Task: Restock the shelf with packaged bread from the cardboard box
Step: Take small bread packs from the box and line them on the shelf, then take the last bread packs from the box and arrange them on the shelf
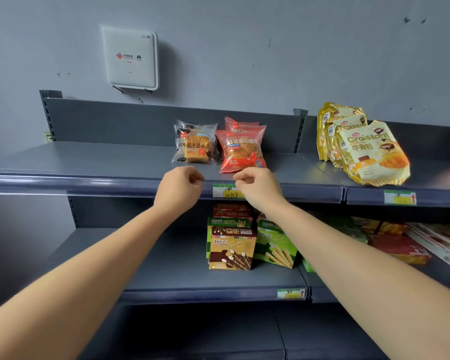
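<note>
The left hand (178,189) and right hand (257,190) are curled and hold nothing at the shelf (88,162) edge, with the toast pack (195,146) and red bean bread pack (242,152) standing at their 12 o'clock, so placing seems done and the next move calls for another pack from the cardboard box, which is not in view.

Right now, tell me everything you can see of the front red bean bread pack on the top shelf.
The front red bean bread pack is a sealed, glossy red plastic bag with white lettering, "8.0" at its lower left and a golden bun pictured. It stands leaning back on the top shelf against more red packs. A clear toast pack sits close at its left. The right hand, fingers curled and empty, is just before its bottom edge.
</note>
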{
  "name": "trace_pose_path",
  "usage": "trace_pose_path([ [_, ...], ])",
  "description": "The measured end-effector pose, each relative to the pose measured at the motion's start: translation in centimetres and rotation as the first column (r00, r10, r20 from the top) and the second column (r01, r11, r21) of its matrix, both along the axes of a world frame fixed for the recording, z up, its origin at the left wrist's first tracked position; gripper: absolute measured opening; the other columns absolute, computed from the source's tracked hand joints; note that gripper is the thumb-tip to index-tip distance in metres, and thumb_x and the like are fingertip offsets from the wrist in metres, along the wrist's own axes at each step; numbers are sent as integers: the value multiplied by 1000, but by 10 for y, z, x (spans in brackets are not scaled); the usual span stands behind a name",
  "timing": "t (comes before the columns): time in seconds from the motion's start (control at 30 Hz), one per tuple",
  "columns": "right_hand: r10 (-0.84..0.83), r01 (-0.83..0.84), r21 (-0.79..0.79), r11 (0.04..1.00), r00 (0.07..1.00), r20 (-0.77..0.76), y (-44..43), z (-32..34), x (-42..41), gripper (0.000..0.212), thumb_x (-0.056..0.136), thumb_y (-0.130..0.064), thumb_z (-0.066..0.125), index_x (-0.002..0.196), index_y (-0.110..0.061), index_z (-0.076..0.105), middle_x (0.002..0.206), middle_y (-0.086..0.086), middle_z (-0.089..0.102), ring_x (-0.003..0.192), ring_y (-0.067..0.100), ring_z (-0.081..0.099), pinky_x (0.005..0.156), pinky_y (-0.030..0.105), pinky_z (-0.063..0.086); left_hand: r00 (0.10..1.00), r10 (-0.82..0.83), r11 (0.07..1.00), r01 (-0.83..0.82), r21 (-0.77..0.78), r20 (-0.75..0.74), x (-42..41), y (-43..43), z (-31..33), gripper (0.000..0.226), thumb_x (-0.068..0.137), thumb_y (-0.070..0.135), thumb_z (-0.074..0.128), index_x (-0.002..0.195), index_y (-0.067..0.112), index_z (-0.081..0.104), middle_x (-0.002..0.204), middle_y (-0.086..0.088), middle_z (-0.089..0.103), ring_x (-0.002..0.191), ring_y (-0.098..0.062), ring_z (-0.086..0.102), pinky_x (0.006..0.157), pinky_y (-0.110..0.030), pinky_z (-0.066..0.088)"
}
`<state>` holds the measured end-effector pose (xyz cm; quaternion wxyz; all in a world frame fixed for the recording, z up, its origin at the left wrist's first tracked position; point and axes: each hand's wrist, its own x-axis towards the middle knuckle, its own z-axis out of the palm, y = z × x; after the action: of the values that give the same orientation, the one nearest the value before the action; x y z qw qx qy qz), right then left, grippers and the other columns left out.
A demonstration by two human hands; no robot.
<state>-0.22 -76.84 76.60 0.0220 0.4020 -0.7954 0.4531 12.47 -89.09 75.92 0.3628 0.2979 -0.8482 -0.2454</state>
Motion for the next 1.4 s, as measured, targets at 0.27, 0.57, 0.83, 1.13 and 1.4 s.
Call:
trace_pose_path([
  [0.27,-112,121,104,987,990,-86,80,-55,32,20,93,-17,58,104,-21,73,102,-5,73,89,11,65,82,29,55,988,-89,993,98,-69,125,30,52,-48,16,93,17,56,100,15,70,97,0,69,84,-17,61,74,-32,50],
  [0.57,-261,258,260,931,965,-23,191,-142,88,21,92,-16,57,106,-18,73,102,-4,73,91,14,66,80,31,54,916,-287,944,321,-82,282,60,128,-146,15,89,16,56,92,18,71,96,0,68,90,-25,61,73,-35,51],
  [0.83,-453,413,355,839,891,34,314,-219,117,21,89,-16,57,100,-21,74,99,-4,72,91,19,67,82,36,54,774,-513,824,566,-42,372,62,231,-217,15,88,14,56,92,16,71,90,-1,65,91,-26,59,73,-38,52],
  [1.13,-616,522,482,704,786,48,494,-277,129,20,88,-14,58,101,-15,74,100,0,72,93,22,66,78,36,53,591,-666,685,726,60,455,37,382,-286,10,87,10,61,88,14,70,83,0,63,84,-27,59,64,-33,48],
  [1.4,-761,576,593,563,641,100,650,-333,128,19,84,-15,57,92,-19,74,95,0,71,90,23,65,78,38,53,440,-746,593,781,197,500,3,527,-341,17,92,15,56,100,16,70,98,1,66,98,-22,58,72,-37,53],
])
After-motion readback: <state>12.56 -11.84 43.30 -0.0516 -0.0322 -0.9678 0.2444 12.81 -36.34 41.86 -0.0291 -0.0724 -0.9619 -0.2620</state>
